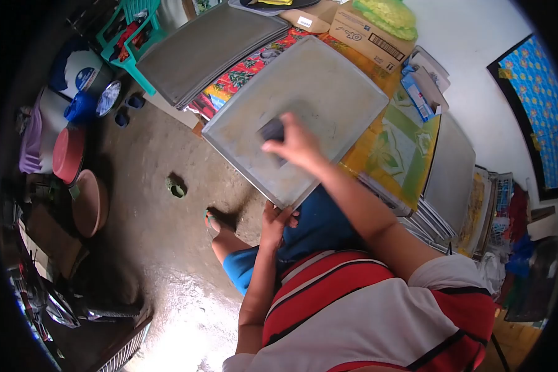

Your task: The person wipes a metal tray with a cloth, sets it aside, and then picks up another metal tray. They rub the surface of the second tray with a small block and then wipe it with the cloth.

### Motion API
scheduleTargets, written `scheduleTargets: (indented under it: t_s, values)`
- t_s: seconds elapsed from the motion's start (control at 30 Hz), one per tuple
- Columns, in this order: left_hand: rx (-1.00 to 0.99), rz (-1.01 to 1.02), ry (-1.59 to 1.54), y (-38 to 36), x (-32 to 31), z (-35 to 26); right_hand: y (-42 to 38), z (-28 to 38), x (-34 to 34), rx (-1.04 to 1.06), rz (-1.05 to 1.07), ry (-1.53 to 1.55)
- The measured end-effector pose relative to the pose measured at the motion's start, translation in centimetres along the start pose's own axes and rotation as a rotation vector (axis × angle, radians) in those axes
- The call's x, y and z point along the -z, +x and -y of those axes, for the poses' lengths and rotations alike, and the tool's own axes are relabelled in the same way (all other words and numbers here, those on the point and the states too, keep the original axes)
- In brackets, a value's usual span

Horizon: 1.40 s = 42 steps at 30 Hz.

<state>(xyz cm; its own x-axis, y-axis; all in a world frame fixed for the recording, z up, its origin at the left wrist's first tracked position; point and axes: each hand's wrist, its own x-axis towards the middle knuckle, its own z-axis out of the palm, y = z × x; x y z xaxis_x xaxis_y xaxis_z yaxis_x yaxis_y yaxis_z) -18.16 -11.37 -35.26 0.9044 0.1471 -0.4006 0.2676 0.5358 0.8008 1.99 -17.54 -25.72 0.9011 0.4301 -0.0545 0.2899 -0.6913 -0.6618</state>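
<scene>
A large grey metal baking tray (pixel 347 93) with a low rim lies at an angle, its far part over the table and its near corner toward my body. My left hand (pixel 279 221) is closed on that near corner. Over the tray's middle, my right hand (pixel 299 147) is blurred by motion and grips a small dark block (pixel 272 129). The block seems to rest on the tray's surface; its exact kind is too smeared to tell. Faint smudges and brownish patches mark the metal around it.
Stacked dark trays (pixel 211 53) lie to the left on the table. Behind stand a cardboard box (pixel 369 40) and a yellow-green bundle (pixel 387 17). A patterned tablecloth (pixel 387 146) covers the right side, above more stacked trays (pixel 449 180). Basins (pixel 90 203) and a green chair (pixel 146 77) stand left.
</scene>
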Motion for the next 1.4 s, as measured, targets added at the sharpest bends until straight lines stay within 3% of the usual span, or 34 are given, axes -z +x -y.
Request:
scheduleTargets:
  t_s: [0.1,0.17,0.27,0.33,0.4,0.47,0.57,0.6,0.7,0.73,0.8,0.87,0.9,1.03,1.13,1.2,1.3,1.4]
  values:
    - [0.000,0.010,0.024,0.0,-0.1,-0.6,3.6,-9.7,7.6,-0.114,-0.300,0.083]
    - [-0.006,0.015,0.038,0.2,0.1,-0.1,5.3,-17.0,13.7,-0.201,-0.492,-0.175]
    - [0.021,0.021,0.046,0.3,-0.2,-0.4,4.8,-19.4,15.0,-0.274,-0.486,-0.232]
    - [-0.027,0.051,0.076,0.2,-1.0,-1.2,4.1,-18.2,12.2,-0.164,-0.378,-0.282]
    - [-0.051,0.056,0.092,0.1,-1.2,-1.2,0.1,-10.7,8.1,-0.139,-0.244,-0.252]
    - [-0.047,0.042,0.102,0.2,-1.0,-1.0,-3.1,-7.0,4.0,0.040,-0.151,-0.316]
    - [-0.007,0.007,0.073,0.0,-0.8,-0.6,-2.9,-8.7,4.0,-0.007,-0.182,-0.258]
    - [-0.006,0.018,0.072,0.0,-0.8,-0.7,-1.6,-10.6,5.7,-0.036,-0.273,-0.171]
    - [-0.011,0.039,0.079,0.0,-1.4,-1.4,0.4,-14.0,9.0,-0.143,-0.487,-0.318]
    - [-0.024,0.044,0.099,0.0,-1.9,-1.8,-0.4,-12.2,8.5,-0.179,-0.376,-0.304]
    - [-0.035,0.047,0.124,0.3,-2.5,-1.7,-3.0,-7.3,4.4,-0.068,-0.256,-0.259]
    - [-0.028,0.034,0.142,0.9,-2.3,-1.0,-5.0,-4.9,0.5,0.178,-0.133,-0.325]
    - [-0.031,0.026,0.112,0.7,-2.1,-1.2,-5.2,-4.0,0.6,0.160,-0.091,-0.380]
    - [-0.016,0.019,0.074,-0.1,-1.1,-1.9,-0.7,-9.3,6.4,-0.232,-0.257,-0.268]
    - [-0.039,0.034,0.100,-0.2,-1.7,-2.4,-1.0,-8.0,5.9,-0.234,-0.230,-0.375]
    - [-0.047,0.036,0.093,0.3,-2.3,-2.1,-3.4,-5.0,1.0,-0.019,-0.237,-0.353]
    - [-0.025,0.016,0.071,0.6,-1.5,-1.3,-6.0,-1.8,-2.6,0.200,0.002,-0.279]
    - [-0.017,0.011,0.049,-0.5,-0.9,-1.5,-3.4,-5.9,0.1,0.008,-0.215,-0.260]
